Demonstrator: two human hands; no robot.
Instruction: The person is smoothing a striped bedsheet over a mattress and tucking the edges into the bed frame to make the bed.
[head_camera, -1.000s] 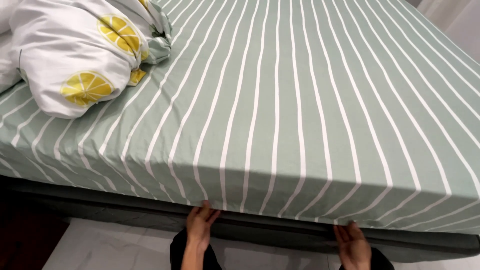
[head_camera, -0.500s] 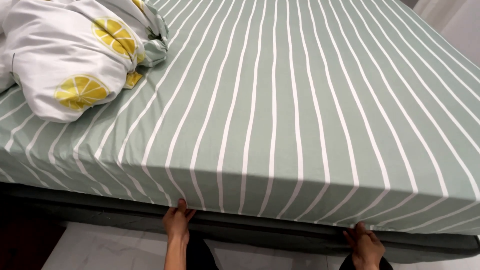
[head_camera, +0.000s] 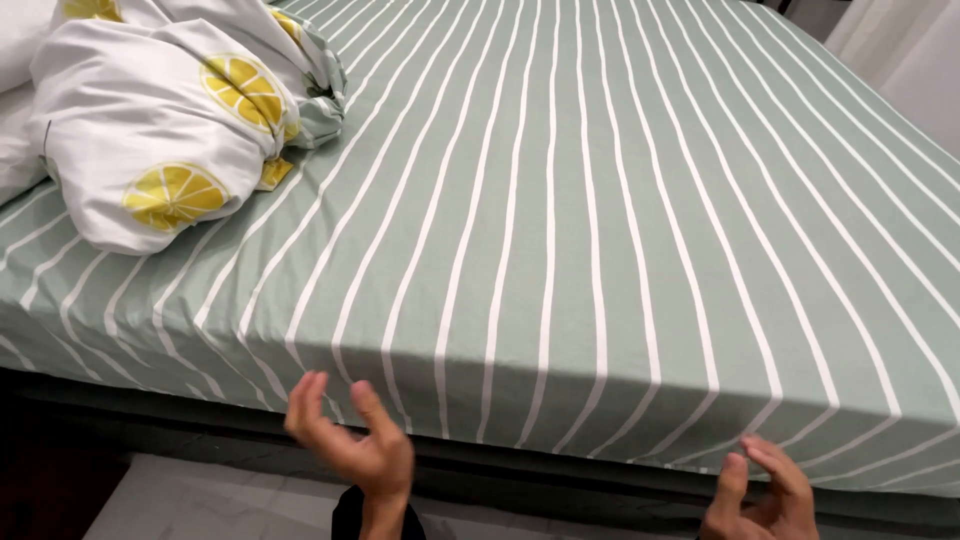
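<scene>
Left hand (head_camera: 352, 448): fingers (head_camera: 305, 400) spread and slightly curled, palm turned up toward the bed, holding nothing. Fingertips just short of the hanging side of the striped sheet (head_camera: 560, 230), near the fabric's lower hem; contact not confirmed, a sliver of dark gap seems to show.

Right hand (head_camera: 762, 495): fingers bunched close, tips drawn together as if pinching, low at the bottom edge of view. Whether any cloth caught between them: cannot tell. Sits just below the hem of the same sheet, toward the bed's near right corner.

Sheet: pale green with thin white stripes, pulled flat over the mattress, draped over the near edge. Lies above and ahead of both hands. Stripes run away from the near edge toward the far end of the bed; near hem runs crosswise, left to right, spanning both hands. Left hand higher and closer to the hem; right hand lower, a little further off.

Beyond: dark bed base (head_camera: 560, 480) under the hem, pale floor (head_camera: 200, 500) below. White duvet (head_camera: 160, 130) printed with lemon slices, heaped at the bed's far left corner, well apart from both hands. Light curtain (head_camera: 915, 50) past the far right corner.
</scene>
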